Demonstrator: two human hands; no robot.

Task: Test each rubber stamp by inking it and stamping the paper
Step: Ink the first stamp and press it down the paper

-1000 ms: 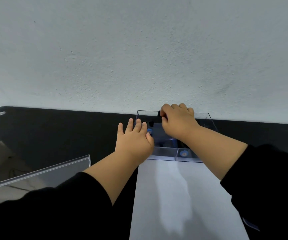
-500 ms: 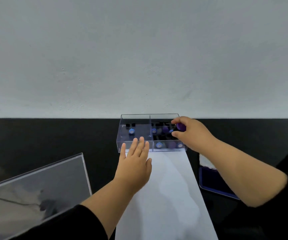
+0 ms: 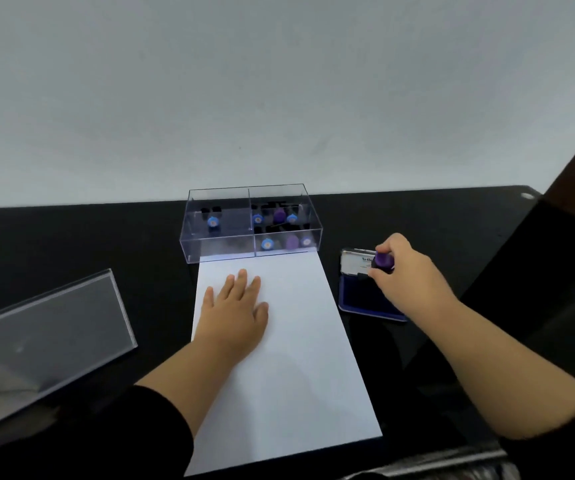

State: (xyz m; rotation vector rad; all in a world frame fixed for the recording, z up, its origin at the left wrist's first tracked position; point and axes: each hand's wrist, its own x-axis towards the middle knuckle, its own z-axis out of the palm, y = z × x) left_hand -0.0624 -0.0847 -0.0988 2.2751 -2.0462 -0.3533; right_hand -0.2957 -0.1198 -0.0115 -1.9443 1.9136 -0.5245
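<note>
Two hands work here: our left hand (image 3: 232, 315) lies flat, fingers straight, on the paper (image 3: 289, 358). Our right hand (image 3: 405, 271) pinches a purple stamp (image 3: 383, 261) over the ink pad (image 3: 365, 296) beside the paper's right edge.

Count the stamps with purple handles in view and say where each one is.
3, though some may be hidden. One is held in the right hand over the ink pad; two sit in the clear box's right compartment, one at the back, one in front.
</note>
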